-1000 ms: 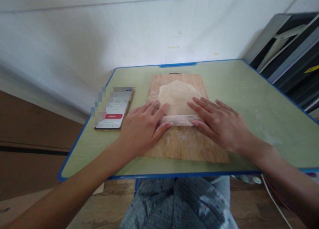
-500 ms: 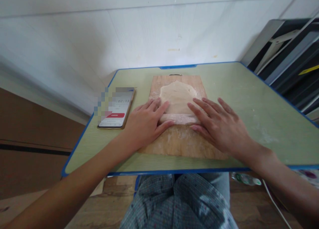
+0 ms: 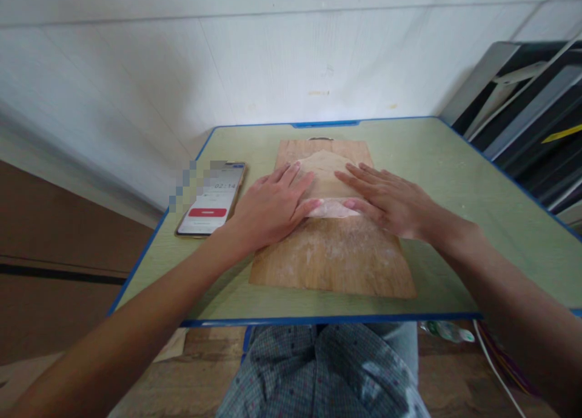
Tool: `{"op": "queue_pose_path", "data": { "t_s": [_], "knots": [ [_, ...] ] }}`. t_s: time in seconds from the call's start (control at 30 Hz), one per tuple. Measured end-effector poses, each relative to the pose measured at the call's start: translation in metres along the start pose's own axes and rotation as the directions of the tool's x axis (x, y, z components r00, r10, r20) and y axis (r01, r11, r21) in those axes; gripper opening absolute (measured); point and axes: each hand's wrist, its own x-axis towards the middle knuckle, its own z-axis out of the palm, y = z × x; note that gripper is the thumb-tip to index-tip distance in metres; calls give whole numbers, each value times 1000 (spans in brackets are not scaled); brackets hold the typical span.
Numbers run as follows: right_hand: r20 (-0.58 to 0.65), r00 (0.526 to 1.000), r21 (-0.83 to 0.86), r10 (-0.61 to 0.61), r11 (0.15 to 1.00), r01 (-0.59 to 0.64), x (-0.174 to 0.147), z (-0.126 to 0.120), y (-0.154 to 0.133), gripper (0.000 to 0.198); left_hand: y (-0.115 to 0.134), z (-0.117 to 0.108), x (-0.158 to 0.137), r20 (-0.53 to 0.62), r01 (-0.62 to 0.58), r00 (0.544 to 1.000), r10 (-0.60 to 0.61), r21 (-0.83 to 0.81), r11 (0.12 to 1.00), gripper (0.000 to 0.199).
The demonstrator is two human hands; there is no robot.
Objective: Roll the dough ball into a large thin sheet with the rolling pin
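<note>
A flat sheet of dough (image 3: 325,179) lies on a wooden cutting board (image 3: 331,257). Its near edge is a thick, flour-dusted roll (image 3: 331,209); I cannot tell whether anything is inside. My left hand (image 3: 277,206) rests on the left side of the dough, fingers stretched forward over the sheet and thumb against the roll. On the right side my right hand (image 3: 384,197) lies likewise, fingers spread and thumb on the roll. Both palms cover the roll's ends. Loose flour marks the board in front of the roll.
A phone (image 3: 211,203) showing a running timer lies left of the board, close to my left forearm. The green table (image 3: 454,188) has a blue rim and stands against a white wall (image 3: 273,60). Dark folded items (image 3: 531,103) lean at the right. A plastic bottle (image 3: 448,331) lies on the floor.
Both hands have moved away from me along the board, and the rolled edge has moved forward with them. Less of the flat sheet shows, and more bare board lies on the near side.
</note>
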Motion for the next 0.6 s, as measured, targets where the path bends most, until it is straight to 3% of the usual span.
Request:
{"op": "queue_pose_path", "data": {
  "t_s": [0.13,0.23,0.47,0.6],
  "knots": [
    [83,997,95,1,995,-9,11,1,9,73,4,0,7,-45,-115,992,117,49,992,74],
    [96,995,134,3,991,-16,15,2,12,73,7,2,13,-48,-174,983,179,93,980,73],
    [-137,987,15,-83,996,85,7,-1,5,58,6,4,20,-25,-239,969,245,139,961,57],
    [-166,971,-69,-175,984,165,3,-2,1,48,2,2,22,-23,-257,965,260,95,962,46]
  ]
}}
